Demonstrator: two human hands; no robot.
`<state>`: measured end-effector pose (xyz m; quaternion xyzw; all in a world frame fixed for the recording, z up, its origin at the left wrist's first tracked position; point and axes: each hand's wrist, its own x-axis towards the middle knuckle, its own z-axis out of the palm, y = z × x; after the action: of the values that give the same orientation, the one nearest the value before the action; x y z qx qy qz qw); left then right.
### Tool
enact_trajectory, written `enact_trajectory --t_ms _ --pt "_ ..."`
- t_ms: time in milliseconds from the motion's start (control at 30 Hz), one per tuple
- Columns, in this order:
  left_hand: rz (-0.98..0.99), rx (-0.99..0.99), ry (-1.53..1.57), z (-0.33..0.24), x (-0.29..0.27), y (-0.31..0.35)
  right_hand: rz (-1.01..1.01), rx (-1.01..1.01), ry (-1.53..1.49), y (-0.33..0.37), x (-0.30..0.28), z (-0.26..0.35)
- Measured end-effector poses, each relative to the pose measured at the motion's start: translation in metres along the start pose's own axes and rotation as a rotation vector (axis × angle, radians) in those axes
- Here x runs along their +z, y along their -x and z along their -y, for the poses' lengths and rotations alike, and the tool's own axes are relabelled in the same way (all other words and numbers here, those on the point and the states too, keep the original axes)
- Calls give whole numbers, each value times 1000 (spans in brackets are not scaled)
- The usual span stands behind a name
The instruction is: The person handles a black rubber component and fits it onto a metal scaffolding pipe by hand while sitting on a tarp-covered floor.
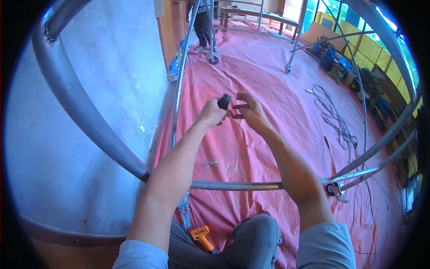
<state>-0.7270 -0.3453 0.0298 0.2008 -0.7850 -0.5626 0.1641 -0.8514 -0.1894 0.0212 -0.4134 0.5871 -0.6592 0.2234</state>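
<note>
My left hand (213, 112) is closed around a small black object (224, 101) with a blocky, stubby end that sticks up past the fingers; its kind I cannot make out. Close beside it on the right, my right hand (251, 112) has its fingers curved and spread apart, with nothing seen between them. Its lower fingertips come very near the left hand, and whether they touch is unclear. Both arms reach forward over a metal scaffold bar (237, 185). Between my legs lies an orange cordless drill (204, 238).
Scaffold tubes (71, 96) curve around me on both sides. A pale wall (103, 116) stands left. Pink sheeting (268, 67) covers the floor, with a coiled cable (333, 116) at right. Farther off are a person (204, 27), a wheeled scaffold (213, 58) and piled goods (338, 67).
</note>
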Motion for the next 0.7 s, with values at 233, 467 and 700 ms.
enact_trajectory --t_ms 233,467,700 --pt "-2 268 -269 12 11 -3 -14 91 200 2 10 2" --pt "24 326 -288 8 19 1 -64 116 182 4 12 5" --pt "45 307 -383 -3 20 9 -55 154 155 8 9 10"
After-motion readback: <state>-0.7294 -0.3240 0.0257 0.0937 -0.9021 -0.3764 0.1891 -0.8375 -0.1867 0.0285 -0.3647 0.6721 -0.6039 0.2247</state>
